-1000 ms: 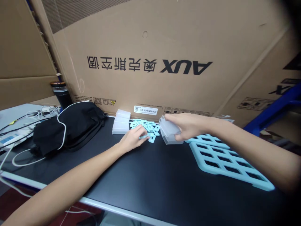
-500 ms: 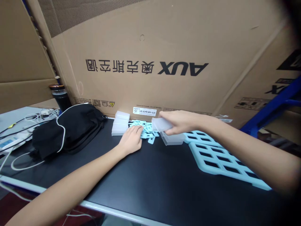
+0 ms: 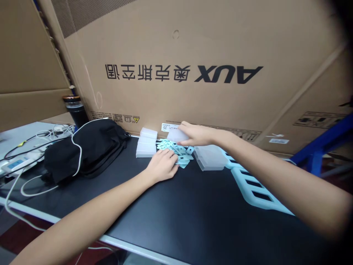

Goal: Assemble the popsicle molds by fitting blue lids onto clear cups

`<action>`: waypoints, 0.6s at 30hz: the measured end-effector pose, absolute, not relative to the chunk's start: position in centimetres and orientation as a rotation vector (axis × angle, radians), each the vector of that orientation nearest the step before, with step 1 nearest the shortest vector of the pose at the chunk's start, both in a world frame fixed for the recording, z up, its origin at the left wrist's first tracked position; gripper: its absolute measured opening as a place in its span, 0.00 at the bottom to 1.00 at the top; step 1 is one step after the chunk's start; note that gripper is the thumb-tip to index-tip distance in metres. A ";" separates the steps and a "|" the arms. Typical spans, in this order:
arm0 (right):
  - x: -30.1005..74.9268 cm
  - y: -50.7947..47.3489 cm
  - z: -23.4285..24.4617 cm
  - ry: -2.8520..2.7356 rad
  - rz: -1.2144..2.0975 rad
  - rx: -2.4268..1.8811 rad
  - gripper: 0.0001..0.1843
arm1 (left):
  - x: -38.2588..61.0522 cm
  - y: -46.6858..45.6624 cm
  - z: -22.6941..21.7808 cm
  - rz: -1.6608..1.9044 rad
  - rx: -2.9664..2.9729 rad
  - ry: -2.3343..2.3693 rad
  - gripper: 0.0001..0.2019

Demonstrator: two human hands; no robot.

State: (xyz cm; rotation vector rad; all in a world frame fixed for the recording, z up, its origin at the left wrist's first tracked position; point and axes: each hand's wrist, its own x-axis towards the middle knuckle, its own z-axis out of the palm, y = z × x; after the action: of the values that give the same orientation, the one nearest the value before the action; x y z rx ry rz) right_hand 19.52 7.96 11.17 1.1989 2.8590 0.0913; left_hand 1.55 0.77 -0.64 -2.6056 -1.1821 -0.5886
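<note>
A heap of light-blue flat plastic pieces (image 3: 180,151), some with a small slot, lies on the black tabletop near the carton. My left hand (image 3: 162,165) rests palm down at its near left side, fingers bent and touching the pieces; no piece shows gripped between them. Above the far side of the heap, my right hand (image 3: 197,133) grips a translucent plastic box (image 3: 176,136), which is tilted. Another translucent box (image 3: 211,158) sits right of the heap, below my right forearm. Several more translucent boxes (image 3: 146,147) stand in a row to the left.
A large cardboard carton (image 3: 176,99) walls off the back. Light-blue grid trays (image 3: 253,191) lie at right, partly under my forearm. At left are a black bag (image 3: 88,151) with a white cable, a dark bottle (image 3: 77,110) and a power strip (image 3: 19,163).
My right hand has moved left with the box, bringing it over the heap. The heap looks more bunched together, and my left hand stays at its edge. The view has shifted slightly.
</note>
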 end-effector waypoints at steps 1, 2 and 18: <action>19.1 8.2 10.8 2.886 0.083 1.182 0.25 | 1.6 0.8 -0.7 -0.596 -2.608 -1.171 0.12; 18.6 8.5 10.5 2.913 0.071 1.165 0.25 | 1.6 0.9 -0.8 -0.603 -2.611 -1.158 0.14; 9.1 12.3 7.3 3.089 -0.058 0.913 0.20 | 1.7 1.1 -0.9 -0.625 -2.648 -1.108 0.17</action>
State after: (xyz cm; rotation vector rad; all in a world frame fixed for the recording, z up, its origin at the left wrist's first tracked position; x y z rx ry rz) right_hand 9.14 12.32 7.31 0.9131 3.0889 -0.0576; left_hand 1.74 1.08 -0.90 -2.6476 -1.1083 -0.6253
